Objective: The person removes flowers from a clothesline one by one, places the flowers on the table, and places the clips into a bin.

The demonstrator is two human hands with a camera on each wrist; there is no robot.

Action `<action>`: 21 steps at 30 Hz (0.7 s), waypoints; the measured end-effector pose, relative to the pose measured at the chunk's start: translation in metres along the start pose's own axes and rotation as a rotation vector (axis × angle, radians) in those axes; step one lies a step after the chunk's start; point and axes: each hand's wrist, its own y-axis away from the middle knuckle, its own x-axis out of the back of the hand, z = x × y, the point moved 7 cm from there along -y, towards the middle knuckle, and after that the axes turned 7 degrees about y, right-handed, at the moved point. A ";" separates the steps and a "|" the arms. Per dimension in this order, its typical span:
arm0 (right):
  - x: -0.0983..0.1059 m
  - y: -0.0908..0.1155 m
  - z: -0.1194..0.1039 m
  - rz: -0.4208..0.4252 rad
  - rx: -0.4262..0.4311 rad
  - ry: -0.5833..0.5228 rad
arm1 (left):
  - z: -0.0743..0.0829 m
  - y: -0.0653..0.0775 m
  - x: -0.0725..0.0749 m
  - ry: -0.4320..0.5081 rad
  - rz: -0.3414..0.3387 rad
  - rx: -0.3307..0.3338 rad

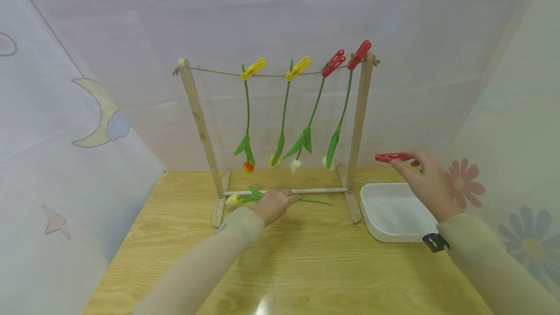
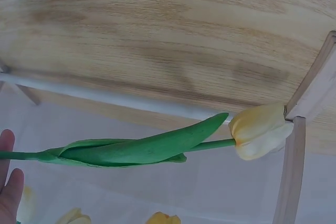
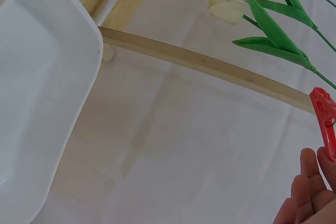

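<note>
My left hand pinched the stem of a yellow-white tulip, low by the white rod of the wooden rack; long axis ran side to side, bloom pointing left of that hand, stem end poking out right. My right hand pinched a red clothespin at its right end, nearly level, free end aimed left toward the rack. White tray sat on the table below. Farther up, four hanging tulips, blooms down, were clipped to a cord by two yellow pegs and two red pegs.
</note>
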 end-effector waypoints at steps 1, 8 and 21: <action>0.000 0.001 0.000 0.001 0.004 0.001 | 0.000 0.000 -0.001 -0.003 -0.001 0.004; 0.001 0.003 0.005 -0.023 0.014 0.023 | -0.001 -0.003 -0.012 -0.018 -0.052 0.042; 0.001 0.007 0.016 -0.086 0.058 0.101 | -0.002 -0.003 -0.023 -0.031 -0.053 0.069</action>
